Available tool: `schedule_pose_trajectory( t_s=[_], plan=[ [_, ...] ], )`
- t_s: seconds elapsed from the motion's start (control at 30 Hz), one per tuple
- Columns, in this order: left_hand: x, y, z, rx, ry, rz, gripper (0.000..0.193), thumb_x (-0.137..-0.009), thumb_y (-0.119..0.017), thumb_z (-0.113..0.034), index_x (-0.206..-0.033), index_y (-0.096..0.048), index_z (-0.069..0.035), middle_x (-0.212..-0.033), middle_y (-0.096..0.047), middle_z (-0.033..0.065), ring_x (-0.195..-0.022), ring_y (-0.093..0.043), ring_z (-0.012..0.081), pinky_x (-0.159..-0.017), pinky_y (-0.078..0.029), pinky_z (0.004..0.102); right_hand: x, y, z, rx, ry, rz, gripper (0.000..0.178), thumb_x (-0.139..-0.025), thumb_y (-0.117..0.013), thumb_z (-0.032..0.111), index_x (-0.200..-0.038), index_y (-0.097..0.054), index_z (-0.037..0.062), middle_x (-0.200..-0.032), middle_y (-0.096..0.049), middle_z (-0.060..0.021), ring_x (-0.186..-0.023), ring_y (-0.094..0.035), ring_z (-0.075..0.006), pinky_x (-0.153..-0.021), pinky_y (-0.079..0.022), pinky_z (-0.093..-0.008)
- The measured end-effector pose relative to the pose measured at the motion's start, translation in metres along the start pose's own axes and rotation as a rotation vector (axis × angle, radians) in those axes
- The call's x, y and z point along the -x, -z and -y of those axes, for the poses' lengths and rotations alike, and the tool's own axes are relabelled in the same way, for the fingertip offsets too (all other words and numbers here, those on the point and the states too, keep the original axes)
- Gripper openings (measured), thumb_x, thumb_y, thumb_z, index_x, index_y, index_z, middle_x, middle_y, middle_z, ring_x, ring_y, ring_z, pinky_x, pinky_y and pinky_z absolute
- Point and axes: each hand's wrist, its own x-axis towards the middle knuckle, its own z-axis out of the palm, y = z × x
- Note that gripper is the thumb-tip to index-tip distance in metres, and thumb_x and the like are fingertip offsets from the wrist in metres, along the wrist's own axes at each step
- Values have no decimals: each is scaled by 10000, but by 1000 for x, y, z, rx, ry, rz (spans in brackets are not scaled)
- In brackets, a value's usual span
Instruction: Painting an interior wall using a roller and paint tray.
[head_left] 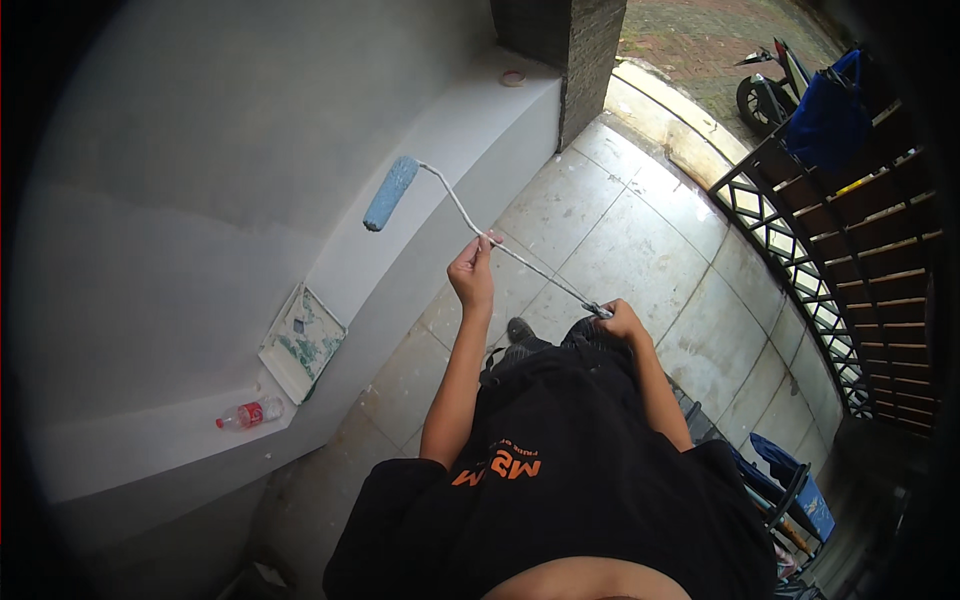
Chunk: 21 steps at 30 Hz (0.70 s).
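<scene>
Gripping the dark end of the roller, the right hand is closed, just beyond the shirt, while the left hand pinches the thin rod farther along between thumb and fingers. The long axis slants from the right hand, up and left past the left hand, to the blue end, which shows over the ledge; of the two, the left hand is nearer to that end. Whether the blue end touches the ledge or hangs above it I cannot tell. Left of both hands, the tray lies askew on the ledge, reaching its outer edge, its bed smeared with white and green. Just beside it, toward the ledge's near end, the bottle lies on its side, red cap to the left, contents unclear. At the far end, near the pillar, lies a tape roll.
</scene>
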Motion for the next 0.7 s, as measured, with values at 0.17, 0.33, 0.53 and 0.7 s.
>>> schedule_pose_trajectory(
  t_s=[0.17,0.33,0.53,0.7],
  plan=[
    [-6,-6,-14,-5,-71,-128,222,-881,-541,-112,-979,-620,71,-847,-663,111,-797,-618,129,-778,-462,227,-30,10,14,97,69,57,287,-656,-667,238,-600,-529,-8,-474,-425,-50,-472,-395,-121,-492,-362,-320],
    [11,-1,-13,-3,-105,-257,217,-880,-535,-102,-975,-621,73,-845,-663,114,-813,-618,135,-781,-465,237,-33,10,19,125,113,121,297,-648,-661,250,-588,-515,-2,-472,-418,-75,-464,-401,-157,-493,-364,-334],
    [48,-18,-11,103,-73,-356,224,-880,-543,-121,-991,-620,58,-851,-661,108,-808,-619,143,-802,-461,247,-9,36,5,207,155,122,290,-648,-640,266,-592,-525,6,-485,-446,-128,-467,-448,-230,-504,-383,-365],
    [95,-40,-5,98,57,-417,218,-889,-537,-153,-980,-629,22,-871,-663,85,-807,-617,119,-634,-430,209,37,71,-9,369,147,-76,235,-656,-588,258,-597,-559,33,-535,-510,-175,-519,-511,-335,-517,-406,-396]
  ],
)
